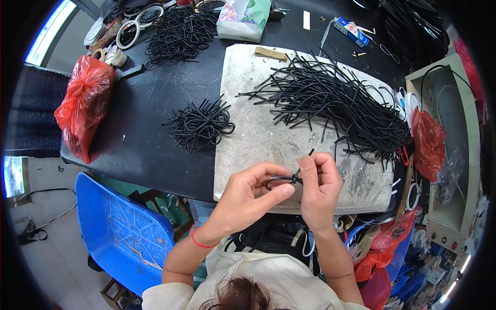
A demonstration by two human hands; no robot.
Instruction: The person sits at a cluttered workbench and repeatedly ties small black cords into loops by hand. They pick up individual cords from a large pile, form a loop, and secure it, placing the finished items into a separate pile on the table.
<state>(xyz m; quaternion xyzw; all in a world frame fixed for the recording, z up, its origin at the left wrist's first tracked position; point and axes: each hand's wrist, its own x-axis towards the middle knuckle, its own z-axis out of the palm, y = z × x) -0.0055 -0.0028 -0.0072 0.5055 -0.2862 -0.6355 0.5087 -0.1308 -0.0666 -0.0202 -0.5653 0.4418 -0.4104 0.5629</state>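
Both hands knotting a black cord over the grey board.
Left hand (248, 194) pinches the loop of the cord (285, 179), fingers closed on it; right hand (318, 186) grips the tail upright at the knot. Best to keep the loop small and pull evenly, wrists low above the desk (150, 139).

Cord's knot (295, 179) behind right hand (319, 187) fingers.

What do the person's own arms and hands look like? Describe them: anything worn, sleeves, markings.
Both forearms are bare. The left hand has a thin red band around its wrist; the right hand wears nothing visible. No gloves. Short pale sleeves show at the picture's lower edge.
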